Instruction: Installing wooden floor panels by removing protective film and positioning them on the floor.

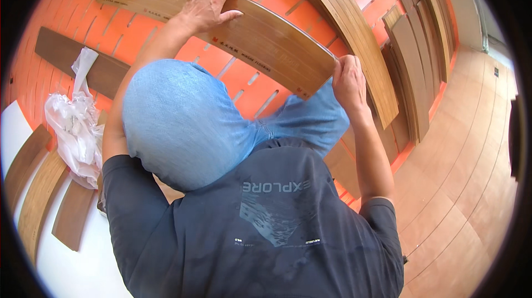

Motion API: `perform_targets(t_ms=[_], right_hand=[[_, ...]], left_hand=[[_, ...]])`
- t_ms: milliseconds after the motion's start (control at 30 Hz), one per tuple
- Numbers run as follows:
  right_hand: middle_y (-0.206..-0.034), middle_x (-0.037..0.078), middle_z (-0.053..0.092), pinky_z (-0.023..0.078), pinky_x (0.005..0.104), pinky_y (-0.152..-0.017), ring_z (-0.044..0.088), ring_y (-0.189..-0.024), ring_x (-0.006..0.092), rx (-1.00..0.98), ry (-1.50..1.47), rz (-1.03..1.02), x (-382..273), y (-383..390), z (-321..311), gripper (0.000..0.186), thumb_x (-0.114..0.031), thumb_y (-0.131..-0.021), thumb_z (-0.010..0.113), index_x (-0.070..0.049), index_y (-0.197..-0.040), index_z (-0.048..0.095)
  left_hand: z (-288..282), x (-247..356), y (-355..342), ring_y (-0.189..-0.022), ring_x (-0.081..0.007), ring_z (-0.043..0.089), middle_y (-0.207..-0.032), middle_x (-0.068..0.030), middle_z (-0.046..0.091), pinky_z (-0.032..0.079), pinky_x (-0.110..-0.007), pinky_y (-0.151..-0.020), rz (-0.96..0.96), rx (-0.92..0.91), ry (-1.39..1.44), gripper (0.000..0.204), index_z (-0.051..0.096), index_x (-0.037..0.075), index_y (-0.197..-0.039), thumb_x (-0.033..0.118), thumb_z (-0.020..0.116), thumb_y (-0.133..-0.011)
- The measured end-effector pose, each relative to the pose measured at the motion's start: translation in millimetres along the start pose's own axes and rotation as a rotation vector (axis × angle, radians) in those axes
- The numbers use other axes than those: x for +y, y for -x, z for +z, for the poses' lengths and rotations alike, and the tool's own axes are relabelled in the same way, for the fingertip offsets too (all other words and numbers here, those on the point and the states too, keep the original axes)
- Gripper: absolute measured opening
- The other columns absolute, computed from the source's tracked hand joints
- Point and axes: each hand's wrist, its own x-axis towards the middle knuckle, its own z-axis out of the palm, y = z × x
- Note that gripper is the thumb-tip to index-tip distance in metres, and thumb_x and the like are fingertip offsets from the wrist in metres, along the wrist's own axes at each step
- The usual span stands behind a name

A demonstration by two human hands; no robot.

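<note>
A long brown wooden floor plank lies at a slant across the upper middle, a row of small print running along its near side. My left hand rests over the plank's upper part, fingers spread and thumb out. At the plank's right end, my right hand is closed with its fingers at the corner; the inner fingertips are partly hidden. Beneath the plank, orange slotted underlay covers the floor. My bent knee in blue jeans is just nearer than the plank.
Brown planks lie at the upper right, with darker planks stacked beyond. To the left are a dark plank, crumpled clear plastic and several loose boards on a white surface. Tan board flooring extends along the right.
</note>
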Motion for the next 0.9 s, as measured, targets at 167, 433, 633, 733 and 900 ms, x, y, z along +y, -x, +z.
perform_targets(t_ms=[167, 433, 633, 733, 900], right_hand=[[-0.102, 0.024, 0.06, 0.051, 0.0538, -0.083, 0.062, -0.095, 0.0454, -0.074, -0.019, 0.134, 59, -49, 56, 0.019, -0.019, -0.102, 0.057, 0.0, -0.101, 0.057], [-0.106, 0.026, 0.065, 0.051, 0.0508, -0.089, 0.064, -0.104, 0.0449, -0.234, -0.059, 0.293, 96, -76, 141, 0.023, -0.021, -0.102, 0.058, 0.001, -0.101, 0.061], [-0.102, 0.026, 0.065, 0.051, 0.0493, -0.088, 0.063, -0.099, 0.044, -0.256, -0.109, 0.264, 113, -89, 176, 0.02, -0.018, -0.101, 0.06, 0.002, -0.099, 0.061], [-0.099, 0.025, 0.064, 0.05, 0.0501, -0.086, 0.062, -0.096, 0.0437, -0.188, -0.157, 0.194, 114, -88, 180, 0.017, -0.015, -0.1, 0.061, 0.002, -0.098, 0.06], [-0.097, 0.025, 0.063, 0.05, 0.049, -0.085, 0.061, -0.094, 0.0432, -0.145, -0.196, 0.082, 103, -80, 174, 0.012, -0.011, -0.099, 0.062, 0.001, -0.098, 0.061]], left_hand=[[54, 11, 3, -0.156, -0.0335, 0.018, -0.167, -0.0095, 0.026, 0.008, -0.062, -0.124, 0.103, 0.071, -0.163, 0.079, 0.038, 0.031, -0.159, 0.061, 0.066, -0.091], [119, 11, -7, -0.16, -0.0354, 0.002, -0.175, -0.001, 0.006, 0.004, -0.071, -0.122, -0.063, -0.257, -0.172, 0.084, 0.027, 0.043, -0.163, 0.078, 0.052, -0.09], [125, 2, -16, -0.161, -0.0315, 0.001, -0.175, 0.0056, 0.004, 0.015, -0.078, -0.118, -0.137, -0.369, -0.242, 0.081, 0.02, 0.047, -0.163, 0.078, 0.046, -0.093], [120, 2, -25, -0.161, -0.0298, -0.001, -0.175, 0.0069, 0.0, 0.015, -0.079, -0.117, -0.162, -0.392, -0.213, 0.078, 0.017, 0.047, -0.163, 0.076, 0.042, -0.096], [115, 4, -26, -0.161, -0.0279, -0.005, -0.175, 0.0081, -0.004, 0.009, -0.079, -0.118, -0.184, -0.471, -0.217, 0.075, 0.013, 0.047, -0.164, 0.074, 0.038, -0.099]])
